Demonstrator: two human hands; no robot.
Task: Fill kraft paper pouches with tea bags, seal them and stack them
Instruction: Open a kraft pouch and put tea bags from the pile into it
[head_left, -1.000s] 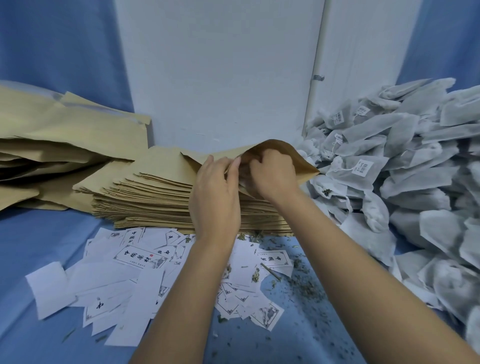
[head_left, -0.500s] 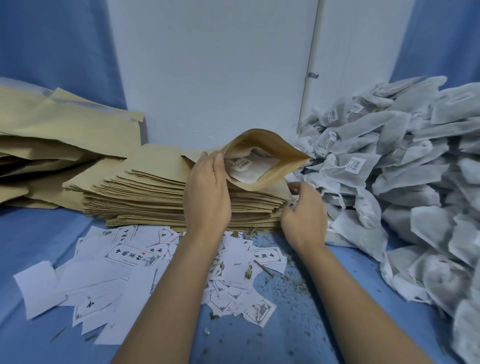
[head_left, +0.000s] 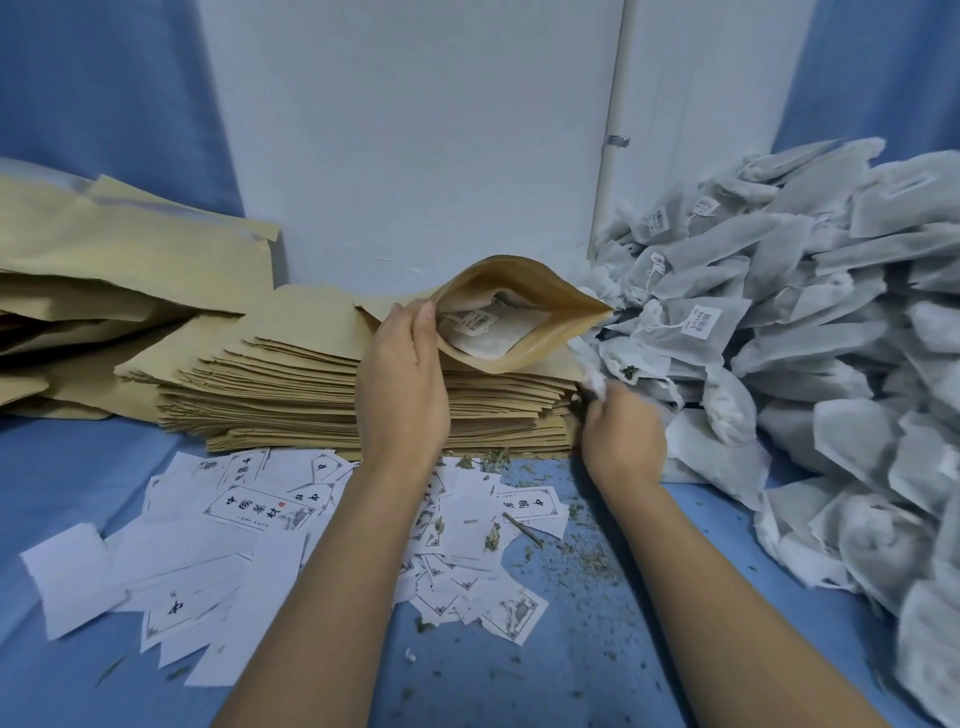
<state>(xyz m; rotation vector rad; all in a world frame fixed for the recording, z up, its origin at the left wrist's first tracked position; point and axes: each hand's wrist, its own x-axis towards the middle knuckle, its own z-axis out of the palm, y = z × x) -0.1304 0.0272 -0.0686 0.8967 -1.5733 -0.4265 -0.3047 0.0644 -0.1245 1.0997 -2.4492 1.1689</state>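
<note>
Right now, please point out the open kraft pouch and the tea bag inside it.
open kraft pouch (head_left: 545, 345): head view, lower front lip.
tea bag inside it (head_left: 491, 342): head view, its white face.

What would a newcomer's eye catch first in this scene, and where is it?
In the centre, the left hand holds a kraft pouch open, with a tea bag inside. On the right rises a heap of white tea bags, where the right hand grips a loose bag. Printed paper slips lie scattered on the blue table in front.

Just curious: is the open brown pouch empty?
No, a white tea bag lies inside the pouch held open by the left hand.
</note>
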